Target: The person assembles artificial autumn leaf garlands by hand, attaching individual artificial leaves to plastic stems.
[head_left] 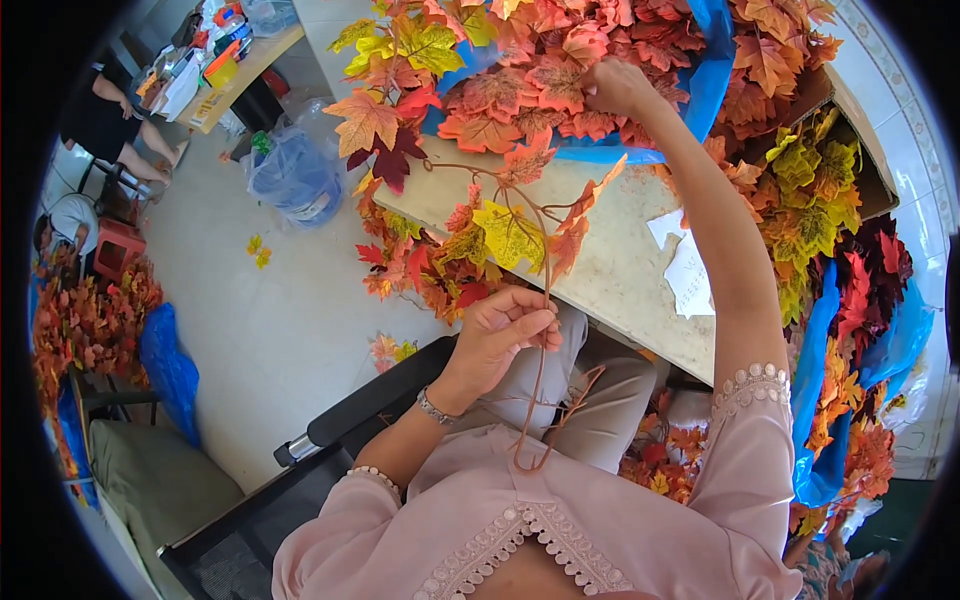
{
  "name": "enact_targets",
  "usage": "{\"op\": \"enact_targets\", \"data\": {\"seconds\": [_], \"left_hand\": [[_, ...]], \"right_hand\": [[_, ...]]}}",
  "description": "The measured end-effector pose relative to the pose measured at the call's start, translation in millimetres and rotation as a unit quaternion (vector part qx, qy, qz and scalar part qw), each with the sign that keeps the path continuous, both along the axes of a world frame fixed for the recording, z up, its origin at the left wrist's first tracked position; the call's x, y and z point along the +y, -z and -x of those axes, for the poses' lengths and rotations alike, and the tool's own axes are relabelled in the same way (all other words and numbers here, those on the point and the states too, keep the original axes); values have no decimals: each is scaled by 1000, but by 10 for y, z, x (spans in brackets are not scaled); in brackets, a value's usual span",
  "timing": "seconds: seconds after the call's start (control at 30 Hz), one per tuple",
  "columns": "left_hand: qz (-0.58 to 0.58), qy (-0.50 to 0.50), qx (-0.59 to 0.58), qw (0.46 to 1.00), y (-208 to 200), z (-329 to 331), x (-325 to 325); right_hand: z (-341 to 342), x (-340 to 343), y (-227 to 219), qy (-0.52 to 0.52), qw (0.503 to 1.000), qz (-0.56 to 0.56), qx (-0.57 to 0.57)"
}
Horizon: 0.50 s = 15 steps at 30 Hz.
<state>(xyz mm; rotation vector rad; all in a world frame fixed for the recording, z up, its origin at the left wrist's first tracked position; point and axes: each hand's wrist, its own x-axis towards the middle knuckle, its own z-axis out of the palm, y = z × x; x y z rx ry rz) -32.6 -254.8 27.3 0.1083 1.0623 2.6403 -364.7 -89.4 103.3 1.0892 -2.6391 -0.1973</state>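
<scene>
My left hand (508, 335) is closed around the brown stem of an artificial maple-leaf garland (541, 385), held above my lap. The stem's lower part hangs in a loop against my shirt, with bare side twigs. Its upper part carries a yellow leaf (512, 235) and orange-red ones, and curves over the table edge. At the far side of the table, my right hand (618, 92) reaches into a pile of orange-red fabric leaves (490, 95) in a blue plastic bag (712, 55). Its fingers are pinched on a leaf there; the fingertips are partly hidden.
A pale tabletop (620, 245) bears torn white paper (688, 275). Yellow-green leaves (815, 200) fill a cardboard box (868, 150) at right. A black chair armrest (375, 395) is beside my left arm. Further left are a clear bag-lined bin (295, 180) and a seated person (110, 120).
</scene>
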Motion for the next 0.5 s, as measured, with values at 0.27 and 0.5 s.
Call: {"op": "enact_targets", "data": {"seconds": [0.27,0.5], "left_hand": [[5,-10,-2,1000,-37,-51,-45],[-7,-23,5,1000,-63,9,61]], "right_hand": [[2,0,-336,65,997,47,-7],[-4,544,-574,41,952,292,-82]]}}
